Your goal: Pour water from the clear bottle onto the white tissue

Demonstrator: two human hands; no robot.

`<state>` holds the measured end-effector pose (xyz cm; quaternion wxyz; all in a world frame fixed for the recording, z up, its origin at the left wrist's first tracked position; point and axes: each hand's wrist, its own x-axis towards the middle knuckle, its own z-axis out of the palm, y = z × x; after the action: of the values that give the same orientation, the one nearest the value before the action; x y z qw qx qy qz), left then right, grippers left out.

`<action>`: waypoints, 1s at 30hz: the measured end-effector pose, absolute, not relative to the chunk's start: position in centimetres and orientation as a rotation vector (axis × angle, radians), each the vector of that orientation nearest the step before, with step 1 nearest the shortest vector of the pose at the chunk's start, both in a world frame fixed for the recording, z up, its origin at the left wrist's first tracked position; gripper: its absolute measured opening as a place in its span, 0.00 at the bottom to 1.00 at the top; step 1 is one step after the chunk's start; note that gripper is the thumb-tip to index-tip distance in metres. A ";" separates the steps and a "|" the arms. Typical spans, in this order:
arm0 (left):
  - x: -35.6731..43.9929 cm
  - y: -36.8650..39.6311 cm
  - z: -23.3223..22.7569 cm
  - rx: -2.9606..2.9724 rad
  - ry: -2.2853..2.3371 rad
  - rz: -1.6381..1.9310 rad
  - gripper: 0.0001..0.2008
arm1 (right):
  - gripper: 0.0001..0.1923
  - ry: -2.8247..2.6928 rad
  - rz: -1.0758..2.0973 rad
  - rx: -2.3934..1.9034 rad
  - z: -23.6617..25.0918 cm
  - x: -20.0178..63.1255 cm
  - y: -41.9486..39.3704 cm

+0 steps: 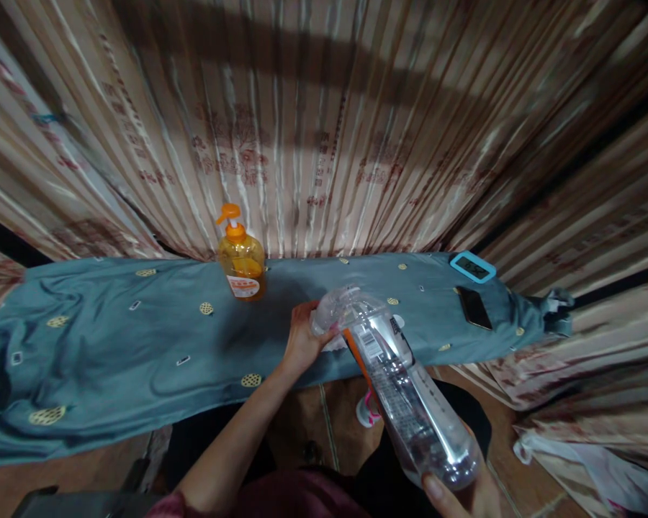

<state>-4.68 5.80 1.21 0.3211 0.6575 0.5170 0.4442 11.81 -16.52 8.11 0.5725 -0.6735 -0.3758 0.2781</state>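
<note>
A clear plastic bottle [405, 388] with a printed label lies tilted in front of me, neck pointing away toward the table. My right hand [459, 493] grips its base at the bottom of the view. My left hand [305, 338] is closed around the bottle's cap end, over the front edge of a table covered with a teal patterned cloth [113, 352].
An orange pump bottle [241, 260] stands at the back of the cloth. A blue-framed small device [472, 267] and a dark phone [474, 308] lie at the right end. Striped curtains [324, 129] hang behind. A white plastic bag [583, 460] lies on the floor at right.
</note>
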 end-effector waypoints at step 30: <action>-4.6 6.6 1.2 1.841 1.353 1.170 0.20 | 0.39 -0.832 0.676 -1.676 8.4 12.0 -16.8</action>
<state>-4.62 6.60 1.21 0.2835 0.6878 0.5054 0.4372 11.96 -16.84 8.38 0.5448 -0.7065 -0.3507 0.2848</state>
